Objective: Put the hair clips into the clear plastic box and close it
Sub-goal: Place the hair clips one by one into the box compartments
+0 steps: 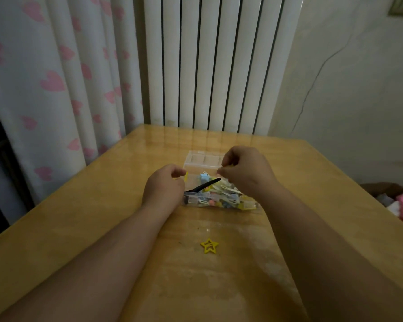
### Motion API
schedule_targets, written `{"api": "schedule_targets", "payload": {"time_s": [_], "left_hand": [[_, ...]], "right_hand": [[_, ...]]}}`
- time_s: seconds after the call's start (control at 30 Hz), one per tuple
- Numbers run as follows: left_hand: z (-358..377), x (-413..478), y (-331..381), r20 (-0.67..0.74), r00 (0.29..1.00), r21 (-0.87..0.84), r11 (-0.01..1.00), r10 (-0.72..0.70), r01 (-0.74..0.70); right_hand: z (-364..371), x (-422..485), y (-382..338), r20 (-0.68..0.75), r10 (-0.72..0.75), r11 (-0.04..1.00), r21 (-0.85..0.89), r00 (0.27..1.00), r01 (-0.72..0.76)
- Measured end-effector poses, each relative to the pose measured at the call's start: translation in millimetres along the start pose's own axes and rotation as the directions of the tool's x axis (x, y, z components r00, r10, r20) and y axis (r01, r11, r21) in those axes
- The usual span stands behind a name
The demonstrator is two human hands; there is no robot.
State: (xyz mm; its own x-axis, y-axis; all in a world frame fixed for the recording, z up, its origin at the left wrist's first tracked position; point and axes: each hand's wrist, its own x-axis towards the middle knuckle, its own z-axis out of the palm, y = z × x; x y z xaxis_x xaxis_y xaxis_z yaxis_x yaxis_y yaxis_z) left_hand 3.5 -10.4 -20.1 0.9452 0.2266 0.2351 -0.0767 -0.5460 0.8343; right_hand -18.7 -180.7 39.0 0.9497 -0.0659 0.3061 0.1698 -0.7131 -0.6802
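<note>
Left hand (164,188) pinching yellow clip (186,176), right hand (243,171) curled, grasp unclear, box (197,201) part-hidden

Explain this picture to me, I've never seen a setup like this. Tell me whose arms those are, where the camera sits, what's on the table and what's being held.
There is no machine: a person wears one camera on the head, looking down at their own bare arms. The left hand pinches a small yellow clip. The right hand is closed over the clear plastic box; whether it holds anything is unclear. The box stands open on the wooden table, piled with colourful hair clips and a long black clip. One yellow star clip lies outside, nearer the person.
</note>
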Motion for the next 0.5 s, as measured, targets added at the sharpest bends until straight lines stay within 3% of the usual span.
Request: {"api": "schedule_targets", "payload": {"time_s": [0.27,0.4,0.5], "left_hand": [[1.9,1.5,-2.3,-0.004,1.0,-0.01,1.0,0.013,-0.013],[1.7,1.9,-3.2,-0.002,1.0,-0.008,0.999,0.031,-0.031],[1.1,1.9,-4.0,0.007,1.0,-0.025,0.999,0.024,-0.024]], "right_hand": [[22.2,48.8,-5.8,-0.025,0.031,0.997,-0.073,0.999,-0.033],[34.8,61.8,-11.6,0.163,0.069,0.97,-0.242,0.984,-0.028],[33.3,62.2,-10.8,0.098,0.055,0.956,-0.294,0.994,-0.024]]}}
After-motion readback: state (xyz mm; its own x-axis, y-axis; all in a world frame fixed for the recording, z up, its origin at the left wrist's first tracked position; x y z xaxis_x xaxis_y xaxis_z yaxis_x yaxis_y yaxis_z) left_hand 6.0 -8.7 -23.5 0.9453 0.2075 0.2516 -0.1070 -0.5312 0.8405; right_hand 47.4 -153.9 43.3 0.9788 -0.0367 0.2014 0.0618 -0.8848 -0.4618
